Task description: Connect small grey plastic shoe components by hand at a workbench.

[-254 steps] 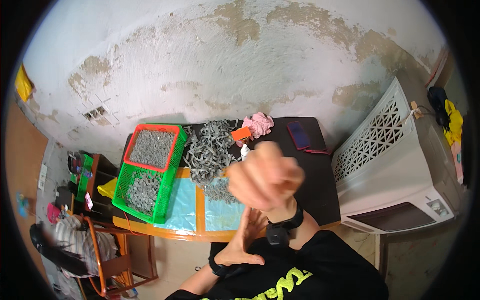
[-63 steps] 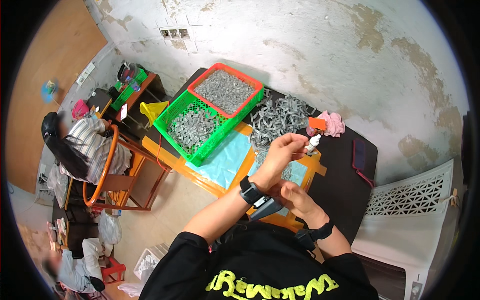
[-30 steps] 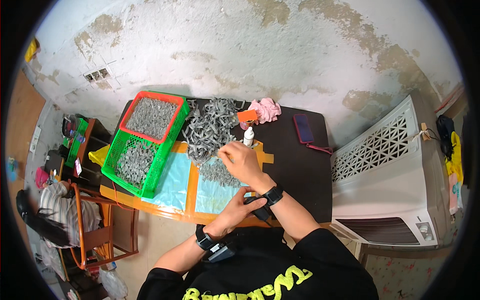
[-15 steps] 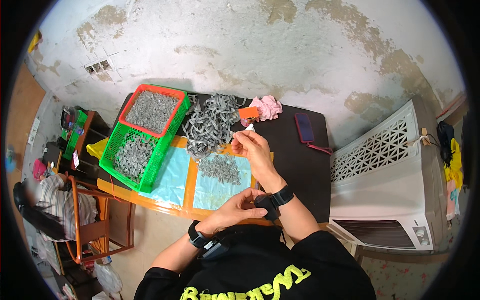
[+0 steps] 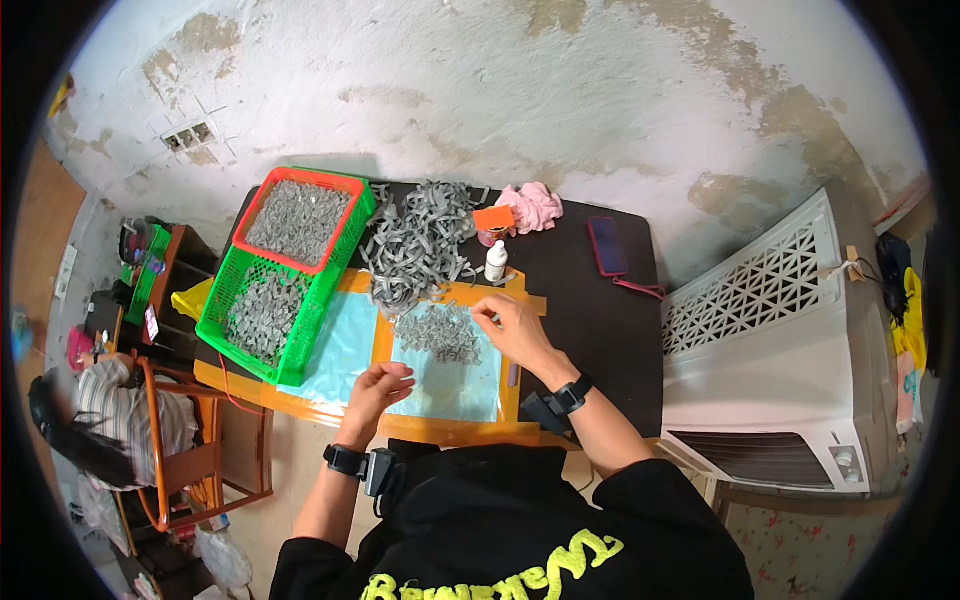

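My right hand [image 5: 515, 328] hovers over the right side of a small heap of grey pieces [image 5: 438, 332], with thumb and fingertips pinched together. Whatever may be between them is too small to make out. The heap lies on a light blue sheet [image 5: 455, 395] edged with orange tape. Near the front of this sheet is my left hand [image 5: 378, 392], its fingers loosely stretched toward the right, holding nothing that I can see. Behind the heap lies a tangled pile of grey strips [image 5: 420, 240]. A small white bottle [image 5: 496, 262] stands beyond my right hand.
A green basket [image 5: 290, 362] with grey pieces stands at the left, a red basket [image 5: 328, 268] of smaller pieces resting on its far end. Pink cloth [image 5: 535, 207] and a phone [image 5: 606, 247] lie farther back. A white cooler unit [image 5: 760, 380] borders the table's right; a person [image 5: 135, 410] sits left.
My left hand has left the black box by my right wrist and moved left. My right hand has come nearer, uncovering the white bottle.
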Motion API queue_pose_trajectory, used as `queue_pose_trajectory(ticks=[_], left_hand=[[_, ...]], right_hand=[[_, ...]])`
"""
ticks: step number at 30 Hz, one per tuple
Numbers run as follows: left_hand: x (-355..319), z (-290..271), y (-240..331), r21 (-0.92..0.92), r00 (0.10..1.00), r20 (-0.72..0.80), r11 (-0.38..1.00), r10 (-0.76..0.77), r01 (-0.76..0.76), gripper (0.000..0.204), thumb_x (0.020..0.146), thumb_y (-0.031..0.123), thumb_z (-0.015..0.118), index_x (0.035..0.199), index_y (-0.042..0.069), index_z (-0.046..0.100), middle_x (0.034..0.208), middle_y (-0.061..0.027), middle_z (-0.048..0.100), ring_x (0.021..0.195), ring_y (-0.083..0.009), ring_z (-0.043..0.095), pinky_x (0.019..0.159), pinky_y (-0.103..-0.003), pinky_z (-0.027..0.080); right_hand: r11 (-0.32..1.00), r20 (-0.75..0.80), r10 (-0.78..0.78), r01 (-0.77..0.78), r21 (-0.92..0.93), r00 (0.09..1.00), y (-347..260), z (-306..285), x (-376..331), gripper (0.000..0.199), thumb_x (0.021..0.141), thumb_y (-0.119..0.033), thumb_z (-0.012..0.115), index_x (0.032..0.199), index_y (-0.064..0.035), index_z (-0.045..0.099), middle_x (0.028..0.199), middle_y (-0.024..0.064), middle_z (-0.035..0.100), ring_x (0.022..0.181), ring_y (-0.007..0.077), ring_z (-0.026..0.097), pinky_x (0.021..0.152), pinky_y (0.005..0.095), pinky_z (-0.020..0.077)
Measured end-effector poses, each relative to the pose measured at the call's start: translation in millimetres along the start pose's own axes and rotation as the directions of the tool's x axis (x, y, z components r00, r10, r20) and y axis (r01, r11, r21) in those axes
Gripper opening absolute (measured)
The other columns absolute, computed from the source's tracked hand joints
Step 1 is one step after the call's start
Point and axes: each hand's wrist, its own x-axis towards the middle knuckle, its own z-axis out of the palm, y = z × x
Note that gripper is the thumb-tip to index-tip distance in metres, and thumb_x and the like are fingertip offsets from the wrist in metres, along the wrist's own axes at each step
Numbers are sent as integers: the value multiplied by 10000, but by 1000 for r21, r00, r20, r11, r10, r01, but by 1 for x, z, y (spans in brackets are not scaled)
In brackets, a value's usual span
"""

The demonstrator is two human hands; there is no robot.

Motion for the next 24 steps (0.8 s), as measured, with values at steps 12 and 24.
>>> queue_pose_trajectory(ticks=[12,24], left_hand=[[-29,-52,3,745,888,-139,637,438,-198,145,901,95,594,987,-19,613,950,-113,684,894,-213,667,799,-327,527],[-10,-25,-20,-52,989,-149,998,19,-27,138,941,149,585,1012,35,614,1026,-81,665,933,-164,642,842,-291,518]], right_hand=[[957,160,288,-276,-90,944,62,21,-55,111,837,-101,657,919,-28,635,901,101,653,780,256,653,695,368,508],[931,344,280,-167,-324,896,81,65,-43,151,771,-56,685,892,-53,597,916,132,596,840,348,606,712,446,484]])
